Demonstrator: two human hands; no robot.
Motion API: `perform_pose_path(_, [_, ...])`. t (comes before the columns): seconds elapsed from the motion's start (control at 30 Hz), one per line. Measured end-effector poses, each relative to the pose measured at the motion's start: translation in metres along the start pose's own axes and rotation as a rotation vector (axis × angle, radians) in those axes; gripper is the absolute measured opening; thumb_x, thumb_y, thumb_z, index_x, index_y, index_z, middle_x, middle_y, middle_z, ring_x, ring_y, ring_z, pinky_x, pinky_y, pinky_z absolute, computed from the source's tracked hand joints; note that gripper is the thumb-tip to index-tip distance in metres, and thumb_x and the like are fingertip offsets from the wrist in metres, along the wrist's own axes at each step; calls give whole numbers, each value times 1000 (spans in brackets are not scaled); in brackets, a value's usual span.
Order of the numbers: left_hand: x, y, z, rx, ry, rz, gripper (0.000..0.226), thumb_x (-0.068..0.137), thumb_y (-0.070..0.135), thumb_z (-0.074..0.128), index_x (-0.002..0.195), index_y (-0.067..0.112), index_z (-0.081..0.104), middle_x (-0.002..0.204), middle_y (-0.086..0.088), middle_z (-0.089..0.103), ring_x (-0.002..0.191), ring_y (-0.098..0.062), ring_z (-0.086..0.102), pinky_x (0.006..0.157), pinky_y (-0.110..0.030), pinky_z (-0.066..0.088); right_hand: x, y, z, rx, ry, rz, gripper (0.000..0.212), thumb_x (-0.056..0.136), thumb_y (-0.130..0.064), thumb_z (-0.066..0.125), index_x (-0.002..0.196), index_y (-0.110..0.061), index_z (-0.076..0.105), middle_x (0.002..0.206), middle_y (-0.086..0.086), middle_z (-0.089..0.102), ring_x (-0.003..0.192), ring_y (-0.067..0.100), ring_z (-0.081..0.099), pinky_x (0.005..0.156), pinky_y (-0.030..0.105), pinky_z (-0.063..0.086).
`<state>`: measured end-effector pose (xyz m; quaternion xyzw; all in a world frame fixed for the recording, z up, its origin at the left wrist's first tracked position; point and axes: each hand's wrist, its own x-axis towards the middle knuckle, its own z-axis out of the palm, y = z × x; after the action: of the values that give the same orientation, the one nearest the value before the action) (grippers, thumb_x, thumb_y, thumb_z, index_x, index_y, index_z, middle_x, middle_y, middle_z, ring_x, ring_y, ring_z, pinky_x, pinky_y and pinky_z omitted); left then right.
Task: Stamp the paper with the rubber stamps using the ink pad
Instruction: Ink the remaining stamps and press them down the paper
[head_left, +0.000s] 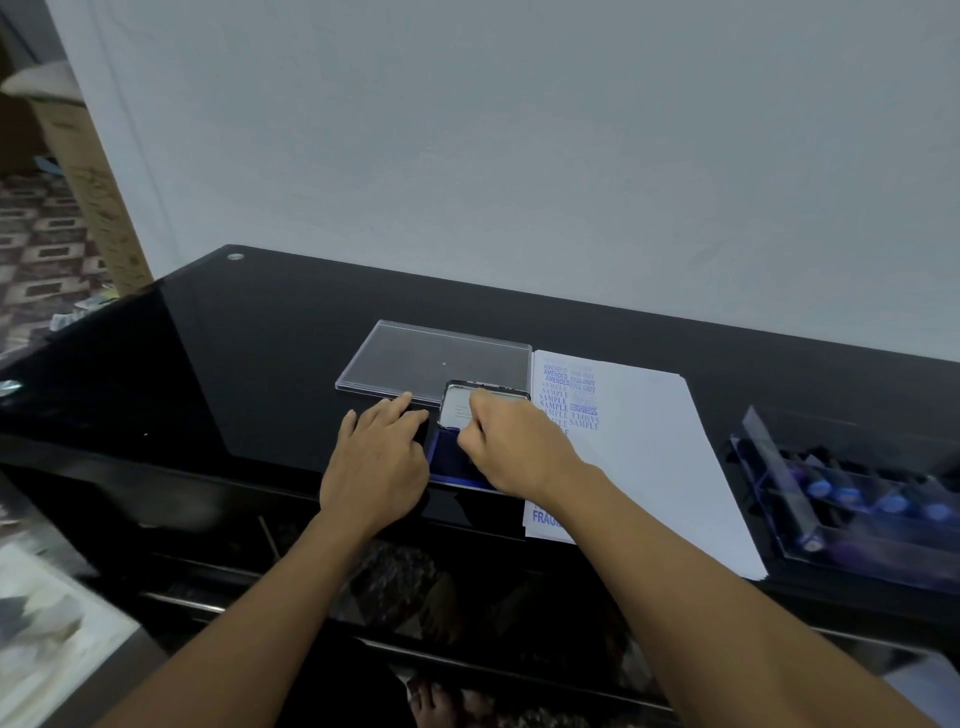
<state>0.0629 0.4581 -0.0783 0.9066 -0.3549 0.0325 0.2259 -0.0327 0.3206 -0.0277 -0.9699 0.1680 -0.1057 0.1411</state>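
An ink pad (442, 464) is seen open near the front edge of a black glossy bench (234, 364), its blue inking surface exposed and its hinged lid (457, 409) raised at the far side. The right hand (511, 441) is held directly over the pad, knuckles up, with the fingers curled downward onto the blue surface. Whatever lies under those fingers is hidden by the hand itself, so it cannot be told whether this grip is clamped on a stamp or closed on nothing.

The left hand (379, 457) is laid palm-down on the bench just beside the left edge of the pad. Its grip is apart: the fingers are stretched out straight, and the fingertips are pointed toward a clear plastic cover (436, 358) that lies flat on the bench behind the pad.

The paper (639, 457) is placed just to the right of the pad, its left margin partly covered by the right forearm. Blue prints (569, 395) are stacked in 2 columns near its top-left corner, and a further blue word is visible at its lower-left corner.

At the far right, well apart from the pad, a clear tray (763, 457) is set on the bench. Several rubber stamps (893, 503) with blue-purple handle tops are held in its compartments. A plain pale wall (519, 156) is seen behind the bench.
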Motion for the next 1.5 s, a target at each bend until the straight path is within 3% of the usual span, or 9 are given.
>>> perform_pose_path(0.2, [1, 2, -1, -2, -5, -3, 51, 99, 16, 36, 149, 22, 44, 163, 3, 26, 151, -14, 18, 125, -45, 9, -13, 0, 4, -17, 49, -41, 18, 97, -27, 42, 86, -14, 37, 73, 10, 55, 67, 34, 51, 54, 35, 33])
perform_pose_path(0.43, [2, 0, -1, -17, -24, -5, 52, 98, 14, 36, 148, 23, 45, 163, 3, 27, 151, -13, 19, 124, -46, 10, -3, -1, 1, 20, 28, 3, 19, 95, -25, 42, 80, -15, 36, 72, 8, 51, 67, 33, 49, 56, 35, 34])
perform_pose_path(0.7, [12, 5, -14, -139, -38, -45, 48, 94, 10, 41, 137, 19, 58, 157, -3, 39, 144, -23, 34, 120, -52, 23, -5, -1, 0, 19, 15, 14, 22, 94, -25, 42, 76, -17, 31, 67, 6, 45, 61, 29, 43, 50, 33, 27])
perform_pose_path(0.93, [20, 19, -33, -218, 9, -13, 43, 95, 10, 46, 136, 16, 58, 154, -1, 43, 142, -21, 37, 117, -42, 31, -2, 0, 1, 31, 11, 19, 26, 94, -26, 41, 72, -20, 29, 70, 7, 49, 64, 30, 47, 49, 33, 25])
perform_pose_path(1.23, [28, 25, -36, -258, -5, 13, 43, 94, 10, 48, 136, 15, 58, 153, -1, 44, 142, -19, 36, 116, -37, 31, -4, -1, -1, 29, 7, -5, 17, 96, -27, 41, 83, -17, 36, 68, 3, 44, 67, 32, 48, 49, 33, 25])
perform_pose_path(1.5, [33, 37, -45, -274, 0, 61, 42, 95, 10, 47, 135, 14, 57, 149, -1, 48, 140, -19, 38, 116, -37, 32, -4, 3, -8, 42, -26, -3, 20, 96, -34, 40, 83, -19, 37, 86, 11, 57, 76, 34, 52, 62, 36, 39])
